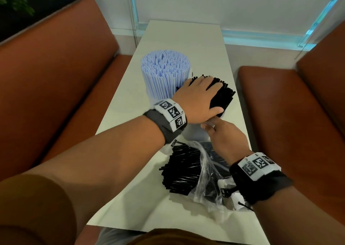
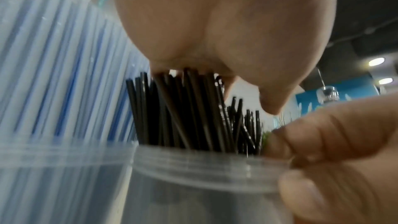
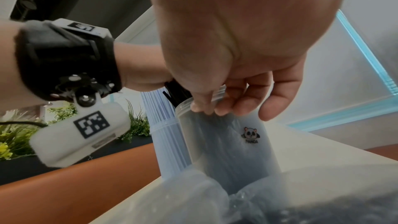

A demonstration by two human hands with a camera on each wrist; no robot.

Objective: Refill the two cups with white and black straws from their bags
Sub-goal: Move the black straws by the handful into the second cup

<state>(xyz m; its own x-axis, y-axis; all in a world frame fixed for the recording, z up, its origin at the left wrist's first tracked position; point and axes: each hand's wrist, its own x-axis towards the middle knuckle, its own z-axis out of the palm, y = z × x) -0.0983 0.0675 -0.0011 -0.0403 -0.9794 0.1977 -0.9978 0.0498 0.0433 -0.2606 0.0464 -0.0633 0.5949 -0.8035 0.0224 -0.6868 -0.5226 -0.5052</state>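
A clear cup [image 2: 193, 168] with a panda sticker [image 3: 251, 134] holds black straws [image 1: 224, 97] that stick up above its rim. My left hand [image 1: 199, 95] lies flat on their tops, the palm [image 2: 215, 23] pressing down with the fingers spread. Just below, my right hand [image 1: 220, 132] pinches the cup's near rim, thumb and fingers [image 2: 333, 142] curled on it. Left of this cup stands a second cup packed with white blue-striped straws [image 1: 164, 73]. A clear plastic bag [image 1: 207, 172] lies near me with black straws [image 1: 181, 170] spilling from its mouth.
The narrow white table [image 1: 186, 35] runs away from me between two orange-brown benches [image 1: 56, 67] [image 1: 298, 104]. A wall and a window frame close off its far end. Green plants [image 3: 21, 139] sit behind the left bench.
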